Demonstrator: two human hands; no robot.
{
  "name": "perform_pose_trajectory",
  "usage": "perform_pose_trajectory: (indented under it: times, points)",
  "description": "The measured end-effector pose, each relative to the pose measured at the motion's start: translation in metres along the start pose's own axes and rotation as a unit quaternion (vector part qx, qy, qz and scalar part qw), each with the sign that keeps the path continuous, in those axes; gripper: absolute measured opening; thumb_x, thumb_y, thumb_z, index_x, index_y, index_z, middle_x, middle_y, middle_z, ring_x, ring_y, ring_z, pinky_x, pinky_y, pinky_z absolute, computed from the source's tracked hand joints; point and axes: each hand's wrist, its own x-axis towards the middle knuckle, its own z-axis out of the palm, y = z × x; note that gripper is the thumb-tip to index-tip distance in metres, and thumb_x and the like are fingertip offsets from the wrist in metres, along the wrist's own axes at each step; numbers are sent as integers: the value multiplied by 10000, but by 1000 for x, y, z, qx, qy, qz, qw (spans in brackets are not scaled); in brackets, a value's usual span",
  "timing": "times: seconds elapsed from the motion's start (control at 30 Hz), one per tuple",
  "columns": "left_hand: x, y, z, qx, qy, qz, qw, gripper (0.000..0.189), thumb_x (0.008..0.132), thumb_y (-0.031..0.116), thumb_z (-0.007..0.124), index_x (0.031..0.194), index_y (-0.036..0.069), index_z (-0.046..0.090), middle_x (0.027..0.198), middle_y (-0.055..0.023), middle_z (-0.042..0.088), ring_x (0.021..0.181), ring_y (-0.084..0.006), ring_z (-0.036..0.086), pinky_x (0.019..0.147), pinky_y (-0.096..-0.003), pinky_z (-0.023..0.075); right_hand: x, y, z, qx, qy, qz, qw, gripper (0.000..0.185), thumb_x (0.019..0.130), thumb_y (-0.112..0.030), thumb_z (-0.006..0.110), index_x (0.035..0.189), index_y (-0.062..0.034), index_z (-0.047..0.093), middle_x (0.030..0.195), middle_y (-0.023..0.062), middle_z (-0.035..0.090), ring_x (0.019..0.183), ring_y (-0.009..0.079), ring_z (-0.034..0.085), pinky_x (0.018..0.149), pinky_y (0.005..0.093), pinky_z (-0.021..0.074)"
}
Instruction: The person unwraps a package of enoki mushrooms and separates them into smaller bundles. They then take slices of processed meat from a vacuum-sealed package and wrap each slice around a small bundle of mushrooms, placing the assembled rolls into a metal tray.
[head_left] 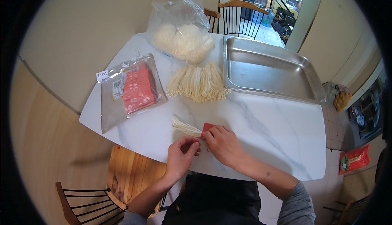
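Note:
On the white marbled table [263,118], a small bundle of enoki mushrooms [186,127] lies with its right end at a slice of red meat [209,127]. My right hand [221,141] has its fingers on the slice, gripping it against the mushroom stems. Just below the bundle, my left hand [183,153] is curled with thumb and fingertips near each other, nothing visible between them. A row of loose enoki mushrooms [199,82] lies farther back. To its left, sliced red meat [139,87] rests on an opened plastic package [111,111].
A clear plastic bag of enoki [183,41] stands at the back edge. An empty steel tray [263,69] occupies the back right. Wooden chairs stand behind the table [243,3] and at its near left [134,170]. A red packet [355,160] is at the far right.

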Motion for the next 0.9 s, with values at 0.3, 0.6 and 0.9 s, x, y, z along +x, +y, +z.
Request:
perform_pose_trajectory:
  times: [0.3,0.6,0.9]
  points:
    - [-5,-4,12,-386,-77,-110,913,337,904,39,506,1203,-112,467,1210,-182,521,1136,-237,514,1030,-349,386,2,-6,-17,259,-19,213,942,109,757,-107,622,809,-13,607,784,135,641,754,308,614,682,384,493]
    - [-14,-4,26,-362,7,-76,929,198,869,26,558,1035,-80,572,1065,-148,599,1004,-226,581,978,-352,437,-7,-19,-42,424,-29,292,857,211,768,-176,681,903,-14,674,822,133,660,711,218,613,694,319,494]
    - [4,25,34,-282,-26,-45,958,151,839,78,629,939,-33,606,924,-97,633,862,-182,627,858,-327,509,-4,5,-65,414,-13,242,877,204,780,-169,680,915,-18,657,813,124,659,735,229,638,704,312,505]
